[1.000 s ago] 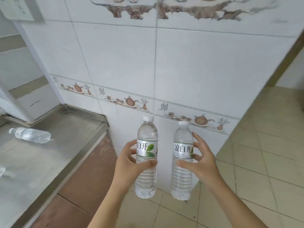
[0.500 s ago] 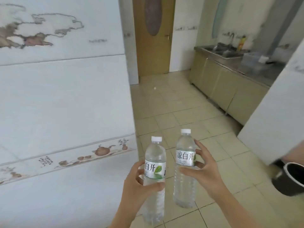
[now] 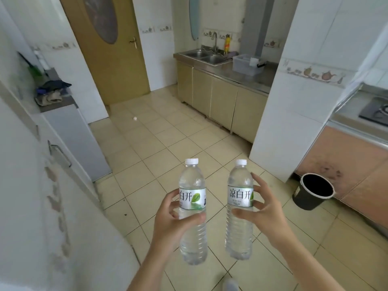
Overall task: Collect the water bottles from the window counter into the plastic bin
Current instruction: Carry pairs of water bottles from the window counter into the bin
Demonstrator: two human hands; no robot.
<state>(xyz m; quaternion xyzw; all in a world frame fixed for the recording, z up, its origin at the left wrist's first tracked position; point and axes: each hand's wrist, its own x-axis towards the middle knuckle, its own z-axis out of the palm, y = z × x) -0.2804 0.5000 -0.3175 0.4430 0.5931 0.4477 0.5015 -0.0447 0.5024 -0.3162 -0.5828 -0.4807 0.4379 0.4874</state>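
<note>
I carry two clear water bottles with white caps and white-green labels, both upright over the tiled floor. My left hand (image 3: 172, 219) grips the left bottle (image 3: 192, 238) around its middle. My right hand (image 3: 262, 213) holds the right bottle (image 3: 239, 234) between thumb and curled fingers at the label. A translucent plastic bin (image 3: 246, 65) stands far off on the steel counter beside the sink (image 3: 206, 56). The window counter is out of view.
A black waste bucket (image 3: 312, 194) stands on the floor at the right, beside a white tiled pillar (image 3: 294, 114). A stove (image 3: 375, 111) sits on the right counter. A white cabinet (image 3: 73, 133) and tiled wall line the left. A brown door (image 3: 109, 45) is ahead.
My view has swung right from the window counter and tiled wall to the kitchen aisle. Both hands keep their bottles in the same grip.
</note>
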